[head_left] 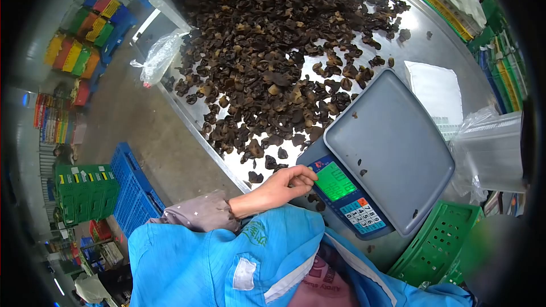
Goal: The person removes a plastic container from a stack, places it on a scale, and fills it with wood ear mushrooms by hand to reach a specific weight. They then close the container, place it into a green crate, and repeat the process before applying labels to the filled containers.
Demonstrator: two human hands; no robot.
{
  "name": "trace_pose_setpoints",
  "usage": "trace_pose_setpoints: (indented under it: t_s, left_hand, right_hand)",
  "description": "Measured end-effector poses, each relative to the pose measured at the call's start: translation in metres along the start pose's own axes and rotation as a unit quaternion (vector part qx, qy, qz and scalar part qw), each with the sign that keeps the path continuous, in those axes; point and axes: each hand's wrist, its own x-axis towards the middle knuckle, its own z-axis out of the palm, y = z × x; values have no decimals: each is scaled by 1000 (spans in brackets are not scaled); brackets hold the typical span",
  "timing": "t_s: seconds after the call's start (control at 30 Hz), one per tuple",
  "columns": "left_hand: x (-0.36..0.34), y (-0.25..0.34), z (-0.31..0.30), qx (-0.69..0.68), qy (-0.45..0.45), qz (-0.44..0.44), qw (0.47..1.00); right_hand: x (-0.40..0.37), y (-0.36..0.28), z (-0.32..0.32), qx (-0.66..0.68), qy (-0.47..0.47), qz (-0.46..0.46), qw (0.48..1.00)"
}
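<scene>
Head view: left hand (284, 185) is reaching in from the lower left, over a blue coat (227, 261), with a grey sleeve (199, 211) pushed back. Fingers are half curled and gripping nothing that shows; the fingertips are touching the near-left corner of the scale (392, 148), just beside its green display (335, 182). Right hand is not showing.

Scale is sitting on the steel table (424, 45) at its near edge, turned at an angle. Its grey tray is carrying only a few dark crumbs (363, 172). Keypad (364, 216) is lying past the display, not being touched.

A big pile of dark dried mushrooms (267, 40) is covering most of the table and spreading right up to the scale's far and left sides. Loose pieces (273, 162) are lying just beside the hand, between it and the pile; nothing is lying between the fingertips and the display.

A white sheet (438, 94) is lying flat behind the scale. Clear plastic bags (492, 153) are standing at the scale's right. A green crate (438, 244) is sitting below the scale's near-right end. A crumpled clear bag (159, 57) is hanging at the table's left edge.

On the floor (131, 119), a blue crate (133, 193) and green crates (85, 190) are standing to the left, with coloured stacks (85, 34) further off.
</scene>
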Motion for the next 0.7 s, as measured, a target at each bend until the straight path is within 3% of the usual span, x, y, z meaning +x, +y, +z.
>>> trace_pose_setpoints:
  t_s: [0.07,0.13,0.17,0.23,0.27,0.3,0.47,0.53,0.67,0.7]
  left_hand:
    - [-3,-1,-4,-11,-4,7,1000]
    - [4,1,-6,-7,-24,-6,1000]
    - [5,2,-9,8,-38,-24,999]
    - [8,0,-13,-21,-39,-40,998]
    - [9,1,-17,-27,-36,-49,998]
    - [10,1,-20,-34,-29,-61,997]
    - [13,1,-34,-65,-40,-77,994]
    - [14,-1,-36,-59,-41,-77,994]
    - [14,0,-41,-63,-45,-76,994]
    - [14,1,-42,-68,-44,-78,994]
  right_hand:
    - [-5,-2,3,25,0,-3,1000]
    - [45,112,-35,-77,43,-109,990]
    - [39,106,-29,-124,42,-125,983]
    - [-14,-3,26,-107,66,-150,981]
    - [-14,-13,27,-161,66,-121,977]
    - [-28,-48,44,-109,99,-122,982]
    - [-30,-69,45,-304,162,-86,935]
    - [-38,-78,56,-350,245,-73,901]
    - [-43,-83,57,-326,348,-105,873]
    - [-42,-82,56,-261,418,-109,863]
